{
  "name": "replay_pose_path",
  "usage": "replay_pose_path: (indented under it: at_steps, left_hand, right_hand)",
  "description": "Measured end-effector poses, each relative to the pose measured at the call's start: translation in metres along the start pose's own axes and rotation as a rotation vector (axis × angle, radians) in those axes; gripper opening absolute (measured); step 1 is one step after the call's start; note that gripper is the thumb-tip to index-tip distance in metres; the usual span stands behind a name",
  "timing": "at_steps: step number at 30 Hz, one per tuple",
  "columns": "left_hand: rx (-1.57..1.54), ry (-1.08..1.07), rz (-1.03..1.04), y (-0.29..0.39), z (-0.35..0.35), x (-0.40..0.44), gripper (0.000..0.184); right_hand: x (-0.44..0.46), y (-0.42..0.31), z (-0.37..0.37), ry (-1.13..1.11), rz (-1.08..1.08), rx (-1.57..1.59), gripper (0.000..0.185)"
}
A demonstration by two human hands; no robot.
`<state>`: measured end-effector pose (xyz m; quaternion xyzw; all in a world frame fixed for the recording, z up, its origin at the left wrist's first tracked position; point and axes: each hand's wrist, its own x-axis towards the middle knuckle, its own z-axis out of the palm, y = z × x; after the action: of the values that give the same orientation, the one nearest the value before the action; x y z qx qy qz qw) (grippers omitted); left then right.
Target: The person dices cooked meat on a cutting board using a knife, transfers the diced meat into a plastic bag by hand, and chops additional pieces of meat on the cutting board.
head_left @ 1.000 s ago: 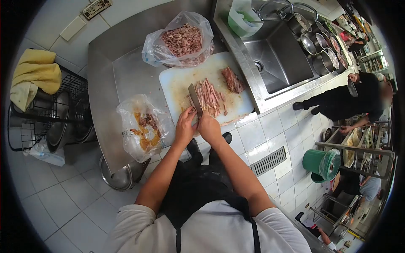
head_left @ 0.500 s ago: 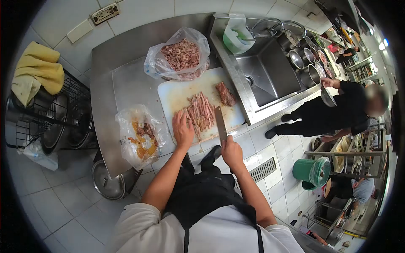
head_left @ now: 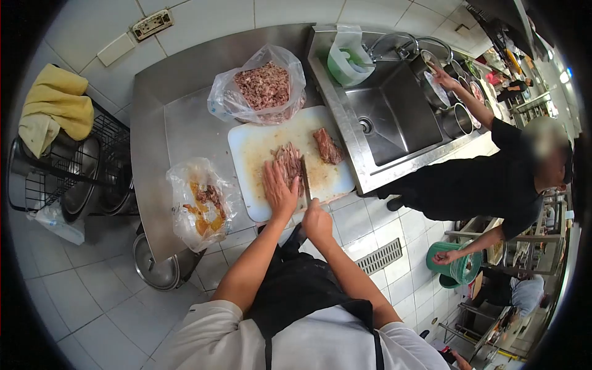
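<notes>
Left hand (head_left: pixel 280 193) palm-down on the meat strips (head_left: pixel 287 158)

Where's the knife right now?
Head view, near centre: the knife is in the right hand, its blade over the cutting board, along the right side of the sliced meat.

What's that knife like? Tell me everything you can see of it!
The knife has a long, straight blade that looks like dull metal. The right hand grips its handle, which is hidden inside the fist. The blade points away from the person, over the white cutting board, close beside the meat strips under the left hand. I can't tell whether it touches the board.
</notes>
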<state>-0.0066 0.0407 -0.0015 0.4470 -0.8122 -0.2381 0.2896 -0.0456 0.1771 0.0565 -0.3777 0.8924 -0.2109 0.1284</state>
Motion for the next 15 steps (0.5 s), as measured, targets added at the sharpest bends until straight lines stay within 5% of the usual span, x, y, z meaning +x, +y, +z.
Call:
replay_pose_path:
  at_steps: [6,15]
  left_hand:
    - [0.238,-0.120,-0.206,0.056,0.006,0.012,0.098]
    - [0.219,-0.077,0.111,0.018,0.013,0.016,0.069]
  right_hand:
    - [-0.004,0.053,-0.028,0.034,0.025,-0.047,0.013]
    - [-0.002,0.073,-0.046,-0.052,-0.105,-0.068,0.014]
